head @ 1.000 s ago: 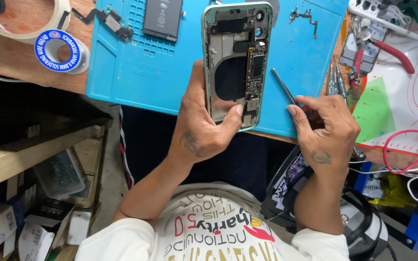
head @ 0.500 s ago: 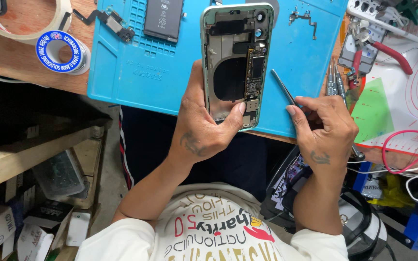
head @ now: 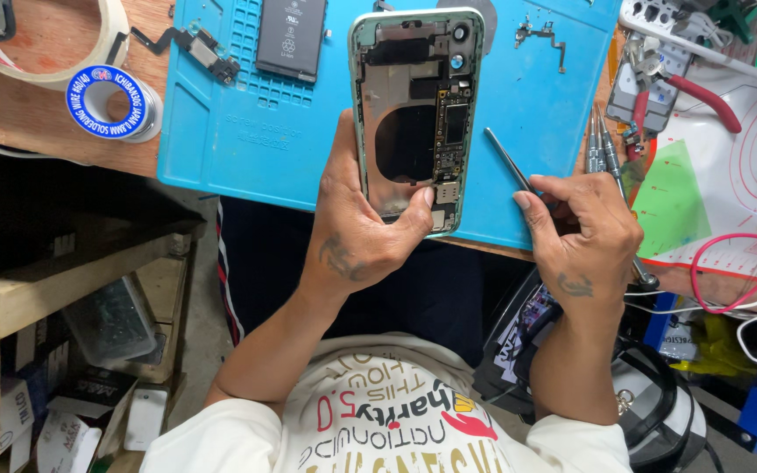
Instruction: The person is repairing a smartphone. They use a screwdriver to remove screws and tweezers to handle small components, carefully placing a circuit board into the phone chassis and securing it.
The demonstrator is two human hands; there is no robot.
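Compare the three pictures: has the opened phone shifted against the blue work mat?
No. The opened phone, held in the left hand, sits at the same spot and tilt over the blue work mat, beside the loose battery.

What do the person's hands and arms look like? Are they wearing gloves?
No gloves. Both the left hand and the right hand are bare, each with a small dark tattoo on its back. The forearms are bare too, below short white sleeves of a T-shirt with colourful lettering.
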